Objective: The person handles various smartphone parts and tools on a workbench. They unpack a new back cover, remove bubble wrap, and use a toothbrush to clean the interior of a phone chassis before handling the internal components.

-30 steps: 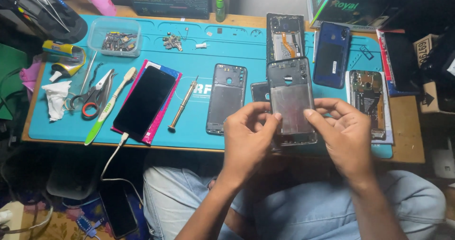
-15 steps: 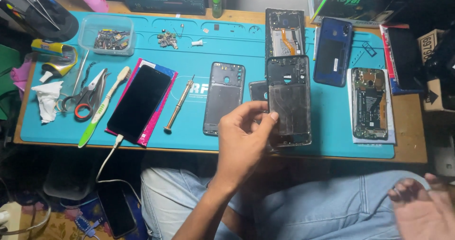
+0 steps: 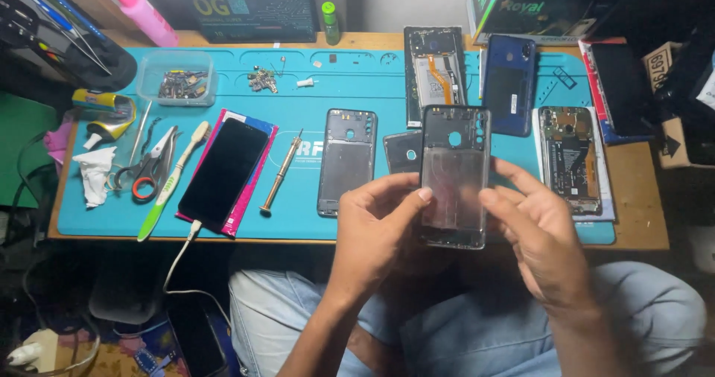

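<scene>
Head view, both hands' fingers point(image 3: 408, 198) pinching phone frame point(image 3: 454, 170), its lower edge hidden.

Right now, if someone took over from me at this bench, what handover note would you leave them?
Left hand: holds the dark phone frame by its left edge, thumb on its face.
Right hand: fingertips on the frame's right edge.
The frame is lifted above the front edge of the teal mat.
On the mat: a second frame, a screwdriver, an opened phone with orange flex, a blue back cover, a bare board phone.
Done: phones lie opened. Left: the frame is fitted to nothing.
</scene>
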